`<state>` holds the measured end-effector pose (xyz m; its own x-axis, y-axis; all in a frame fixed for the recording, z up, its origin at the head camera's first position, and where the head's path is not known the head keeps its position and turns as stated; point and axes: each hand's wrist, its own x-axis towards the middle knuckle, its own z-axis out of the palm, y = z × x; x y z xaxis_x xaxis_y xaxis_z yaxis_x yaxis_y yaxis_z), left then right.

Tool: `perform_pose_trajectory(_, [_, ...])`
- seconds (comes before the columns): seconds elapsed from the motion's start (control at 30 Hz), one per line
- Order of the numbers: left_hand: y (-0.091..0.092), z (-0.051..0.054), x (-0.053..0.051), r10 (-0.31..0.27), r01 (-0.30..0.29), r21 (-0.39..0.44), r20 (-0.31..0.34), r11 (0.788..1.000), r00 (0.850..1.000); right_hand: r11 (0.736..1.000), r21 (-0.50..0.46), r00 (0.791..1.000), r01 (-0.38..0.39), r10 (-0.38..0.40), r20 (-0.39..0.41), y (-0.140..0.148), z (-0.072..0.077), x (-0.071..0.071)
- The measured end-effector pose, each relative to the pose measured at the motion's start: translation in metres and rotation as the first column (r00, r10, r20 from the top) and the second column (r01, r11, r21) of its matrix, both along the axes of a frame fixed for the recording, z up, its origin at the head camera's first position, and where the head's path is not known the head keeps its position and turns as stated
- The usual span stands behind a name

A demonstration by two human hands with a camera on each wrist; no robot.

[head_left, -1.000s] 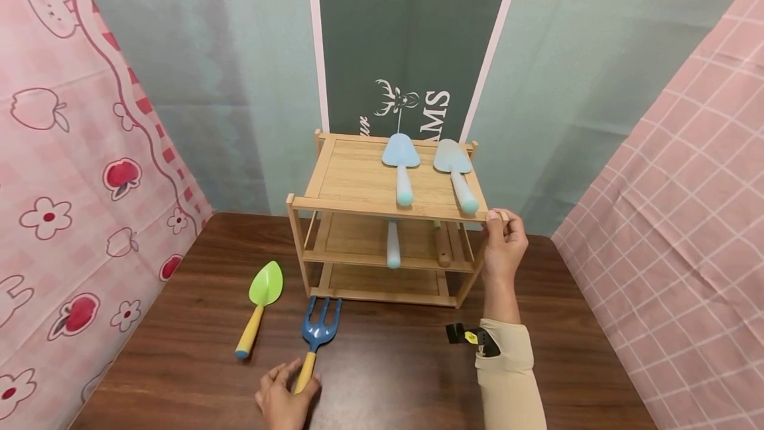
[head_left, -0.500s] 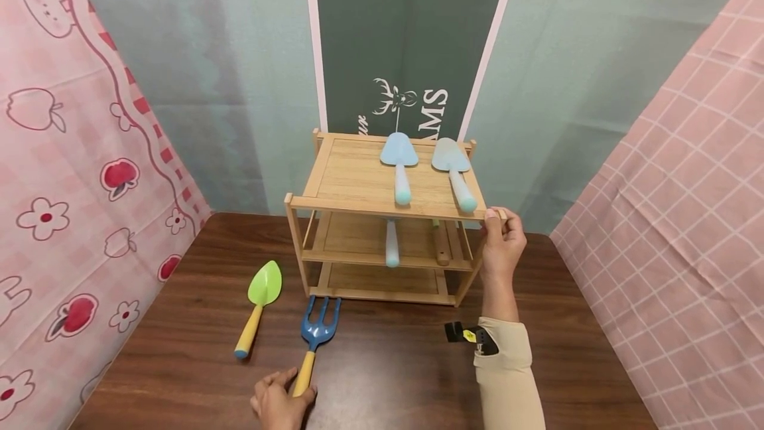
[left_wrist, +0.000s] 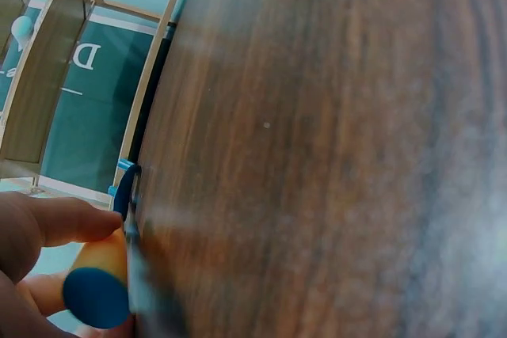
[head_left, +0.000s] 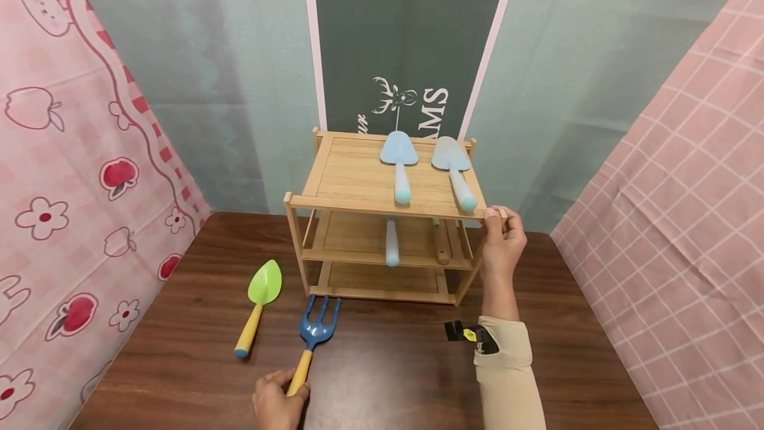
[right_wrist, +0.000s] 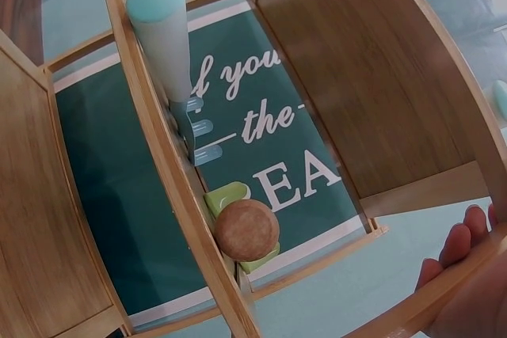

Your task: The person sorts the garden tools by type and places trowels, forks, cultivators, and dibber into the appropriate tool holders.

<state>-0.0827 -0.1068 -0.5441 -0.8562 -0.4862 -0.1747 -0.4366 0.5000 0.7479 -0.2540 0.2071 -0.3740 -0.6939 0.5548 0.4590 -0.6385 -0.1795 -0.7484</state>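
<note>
In the head view my left hand pinches the yellow handle of a blue garden fork, low over the dark tabletop. Its tines point at the shelf's front left foot. The left wrist view shows my fingers around the handle's blue end cap. My right hand grips the front right corner of a three-tier wooden shelf. Two pale blue trowels, the left trowel and the right trowel, lie on its top board. A green trowel with a yellow handle lies left of the fork.
On the middle tier lie a white-handled tool with blue prongs and a green tool with a round wooden handle. Patterned pink cloth hangs left, checked pink cloth right. A grey-green cloth hangs behind the shelf.
My left hand has shifted slightly left with the fork's handle, and its fingers have drawn closer around it. The right hand has stayed on the shelf corner.
</note>
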Motion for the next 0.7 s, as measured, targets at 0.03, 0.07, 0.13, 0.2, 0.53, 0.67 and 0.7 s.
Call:
perform_pose_trajectory(0.03, [-0.001, 0.0, 0.0, 0.011, -0.011, 0.006, -0.006, 1.0, 1.0, 1.0, -0.001, 1.0, 0.001, -0.001, 0.0, 0.001, -0.002, -0.002])
perform_pose_trajectory(0.07, [-0.001, 0.001, 0.0, 0.019, -0.019, 0.012, -0.009, 1.0, 1.0, 1.0, -0.002, 1.0, 0.002, -0.002, -0.001, 0.002, -0.003, -0.003])
perform_pose_trajectory(0.13, [-0.003, 0.004, 0.001, 0.036, -0.035, 0.019, -0.013, 0.999, 0.999, 1.0, -0.004, 1.0, 0.005, -0.005, 0.001, 0.002, -0.003, -0.003])
perform_pose_trajectory(0.2, [-0.003, 0.006, 0.002, 0.062, -0.061, 0.034, -0.016, 0.998, 0.998, 1.0, -0.007, 1.0, 0.005, -0.005, 0.003, 0.002, -0.004, -0.003])
perform_pose_trajectory(0.53, [0.002, 0.016, 0.004, 0.221, -0.203, 0.112, -0.191, 0.973, 0.956, 1.0, -0.017, 1.0, 0.009, -0.009, -0.007, 0.0, -0.003, -0.003])
perform_pose_trajectory(0.67, [0.005, 0.014, 0.004, 0.319, -0.286, 0.158, -0.254, 0.945, 0.913, 1.0, -0.014, 1.0, 0.014, -0.014, -0.013, 0.0, -0.003, -0.003])
perform_pose_trajectory(0.7, [0.006, 0.013, 0.004, 0.338, -0.303, 0.165, -0.263, 0.939, 0.904, 1.0, -0.01, 1.0, 0.018, -0.018, -0.013, 0.0, -0.003, -0.003])
